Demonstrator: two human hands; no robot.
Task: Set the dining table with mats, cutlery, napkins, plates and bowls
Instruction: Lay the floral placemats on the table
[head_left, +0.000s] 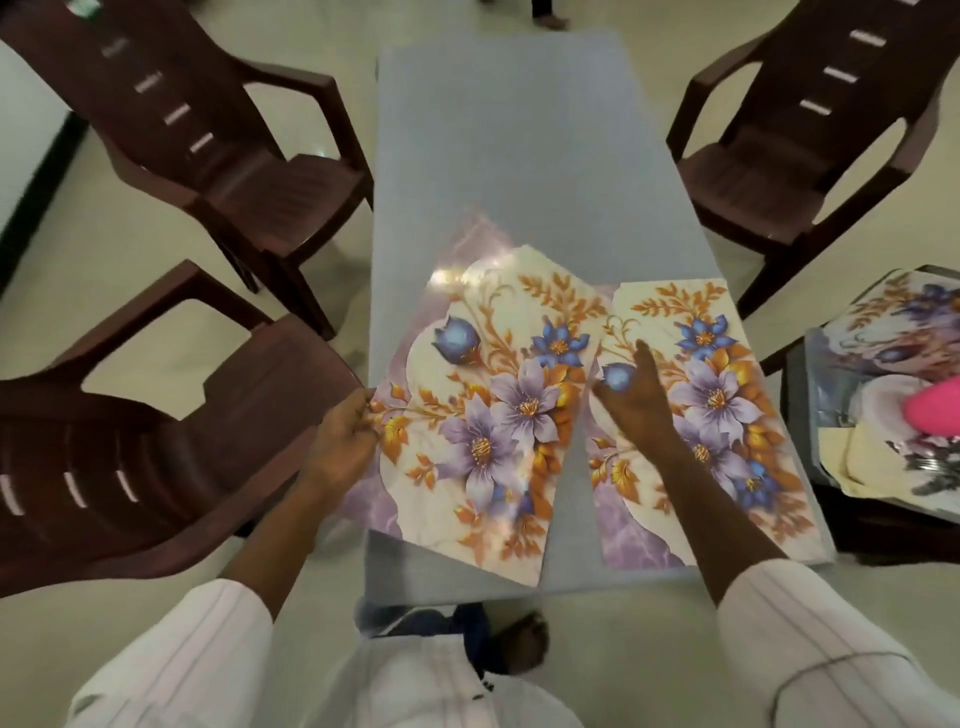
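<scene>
Two floral mats lie side by side on the near half of the grey table (509, 135). The left mat (483, 410) sits askew, with its near corner over the table's front edge. My left hand (347, 436) pinches that mat's left edge. The right mat (727, 415) lies along the table's right side. Flat on the right mat's left part rests my right hand (634, 400), fingers straight and pointing away from me.
Dark brown plastic chairs stand around the table: two on the left (218, 156) (156, 457) and one at the far right (831, 135). A side stand at the right holds more floral mats (883, 332), plates (878, 405), cutlery and a pink object (935, 410).
</scene>
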